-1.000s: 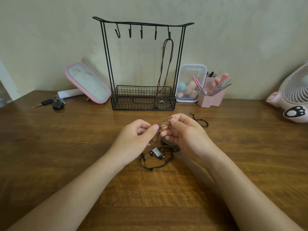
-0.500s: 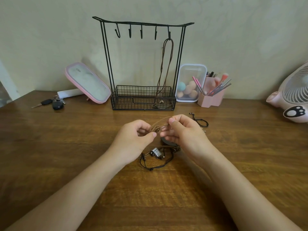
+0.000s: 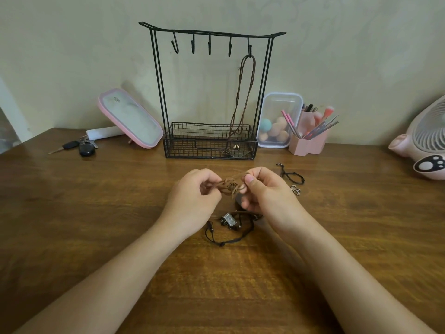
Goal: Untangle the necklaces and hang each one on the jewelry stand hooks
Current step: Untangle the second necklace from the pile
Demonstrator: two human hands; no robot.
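Cord knot (image 3: 230, 186) bunched tighter | basket (image 3: 209, 150): hung necklace's pendant (image 3: 232, 150)

My two bare arms reached forward from the bottom corners and came close together in the middle. My left hand (image 3: 192, 198) was curled, with the back of it facing up. Its thumb and fingers pinched one end of a knotted brown cord (image 3: 230, 186). My right hand (image 3: 267, 196) was curled too, just beside it. Its thumb pointed up and pressed the other end of the cord against my fingers. My hands did not touch.
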